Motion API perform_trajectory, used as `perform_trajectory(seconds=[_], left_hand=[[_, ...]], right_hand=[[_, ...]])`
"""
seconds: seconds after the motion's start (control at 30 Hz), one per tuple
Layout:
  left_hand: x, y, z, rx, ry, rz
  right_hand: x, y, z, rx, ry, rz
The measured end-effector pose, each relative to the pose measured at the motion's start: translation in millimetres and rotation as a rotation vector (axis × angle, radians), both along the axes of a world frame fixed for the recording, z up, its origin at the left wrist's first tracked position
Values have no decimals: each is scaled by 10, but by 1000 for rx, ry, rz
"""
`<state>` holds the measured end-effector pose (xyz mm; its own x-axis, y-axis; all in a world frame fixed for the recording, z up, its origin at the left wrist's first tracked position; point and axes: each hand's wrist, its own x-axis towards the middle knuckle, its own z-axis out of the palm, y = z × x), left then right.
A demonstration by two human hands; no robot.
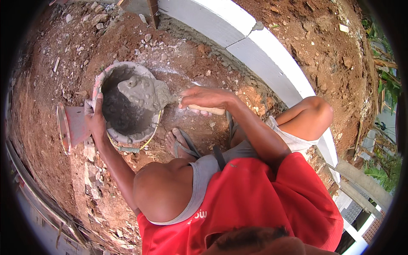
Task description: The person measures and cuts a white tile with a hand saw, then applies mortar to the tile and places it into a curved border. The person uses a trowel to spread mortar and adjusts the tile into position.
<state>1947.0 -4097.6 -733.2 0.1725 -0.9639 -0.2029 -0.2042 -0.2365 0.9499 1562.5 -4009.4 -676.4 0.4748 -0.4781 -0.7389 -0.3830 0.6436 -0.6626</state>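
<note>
A round bucket (141, 70), its rim caked with grey, holds wet mortar (119, 111). My left hand (96, 115) is closed on the left side of its rim, thumb on the edge. My right hand (207, 98) is wrapped round the wooden handle of a trowel (163, 96). A heap of wet mortar covers the trowel's blade, which reaches over the bucket's right rim. Part of the handle shows below my fingers. A yellow cord-like bail (155, 135) hangs at the bucket's lower right side.
A red container (75, 124) stands left of the bucket, by my left wrist. A white curved curb (272, 57) with a mortar-filled joint runs along the right. Rubble and stones (91, 180) lie on the reddish soil. My sandaled foot (180, 143) is near the bucket.
</note>
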Motion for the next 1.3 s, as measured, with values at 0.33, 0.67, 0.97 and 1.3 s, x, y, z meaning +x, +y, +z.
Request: perform_trajectory(seconds=[0.33, 0.67, 0.97, 1.3], left_hand=[[-70, -23, 7, -26, -19, 3], [15, -47, -49, -7, -6, -6], [39, -76, -55, 13, -57, -38], [-113, -27, 114, 16, -25, -11]], right_hand=[[-1360, -44, 1121, -548, 721, -470], [-1469, -64, 608, -743, 1315, -395], [-1919, -31, 699, -448, 819, -759], [-1732, -695, 868, -381, 876, -412]])
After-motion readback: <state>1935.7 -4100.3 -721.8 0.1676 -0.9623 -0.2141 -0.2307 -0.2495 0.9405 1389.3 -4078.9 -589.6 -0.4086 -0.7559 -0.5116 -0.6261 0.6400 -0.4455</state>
